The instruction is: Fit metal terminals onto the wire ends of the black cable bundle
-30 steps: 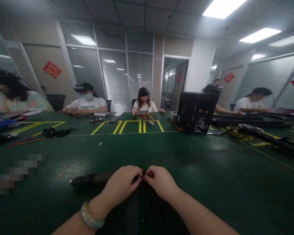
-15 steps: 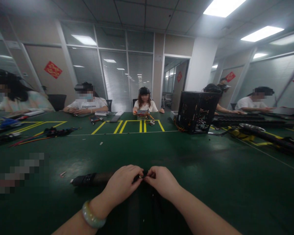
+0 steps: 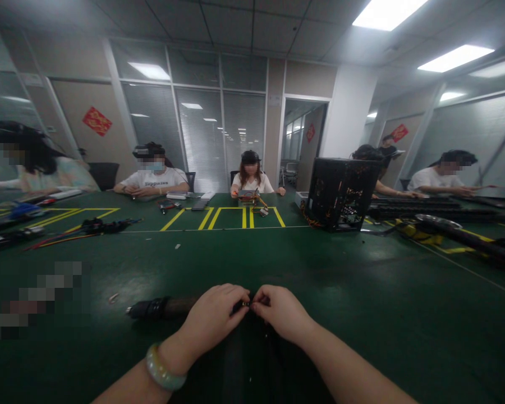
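My left hand [image 3: 216, 314], with a pale bangle [image 3: 165, 369] on its wrist, is closed on a small dark piece with a gold-coloured metal end [image 3: 246, 303] at the fingertips. Facing it almost tip to tip is my right hand [image 3: 281, 308], its thumb and forefinger pinched; whatever they grip is too dark and small to name. A dark cylindrical tool [image 3: 164, 307] with a metal tip lies behind my left hand, pointing left. Its right end is hidden by that hand, so I cannot tell whether the small piece joins it.
The green tabletop [image 3: 340, 269] bears yellow tape [image 3: 247, 217]. A black computer case [image 3: 340, 193] stands right of centre. Cable bundles [image 3: 96, 226] lie left, long black parts [image 3: 467, 233] right. A small scrap [image 3: 114, 298] sits near the tool. Several people sit across the table.
The view has shifted slightly, moving the scene a little to the right. My fingertips stay close together, and the gold-coloured end at the left fingertips shows a little more.
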The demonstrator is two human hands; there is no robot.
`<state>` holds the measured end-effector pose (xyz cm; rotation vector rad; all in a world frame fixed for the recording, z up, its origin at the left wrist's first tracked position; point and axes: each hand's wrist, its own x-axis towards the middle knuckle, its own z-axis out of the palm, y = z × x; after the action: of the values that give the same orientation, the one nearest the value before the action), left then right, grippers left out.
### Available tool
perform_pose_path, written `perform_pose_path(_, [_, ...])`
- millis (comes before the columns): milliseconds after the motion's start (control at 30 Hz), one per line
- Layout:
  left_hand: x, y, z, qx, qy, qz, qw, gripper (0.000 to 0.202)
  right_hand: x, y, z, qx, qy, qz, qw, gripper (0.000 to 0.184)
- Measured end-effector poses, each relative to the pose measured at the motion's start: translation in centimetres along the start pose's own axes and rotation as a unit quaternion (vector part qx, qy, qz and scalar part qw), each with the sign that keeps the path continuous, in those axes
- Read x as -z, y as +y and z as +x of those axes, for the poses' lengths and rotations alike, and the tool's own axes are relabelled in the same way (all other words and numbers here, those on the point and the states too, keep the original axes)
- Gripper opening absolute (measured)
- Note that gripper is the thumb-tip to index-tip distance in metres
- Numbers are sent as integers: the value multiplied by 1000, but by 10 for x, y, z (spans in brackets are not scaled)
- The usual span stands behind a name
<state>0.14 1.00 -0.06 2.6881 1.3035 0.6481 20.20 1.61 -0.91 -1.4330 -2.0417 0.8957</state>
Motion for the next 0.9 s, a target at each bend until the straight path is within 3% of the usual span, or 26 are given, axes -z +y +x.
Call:
perform_pose_path(367, [0,0,-1,5,8,-4,1000,13,0,14,6,-2,-34,45,998,13])
perform_pose_path(900, [2,1,-1,-6,9,-5,1000,10,1,15,8,16,-40,62,997,11])
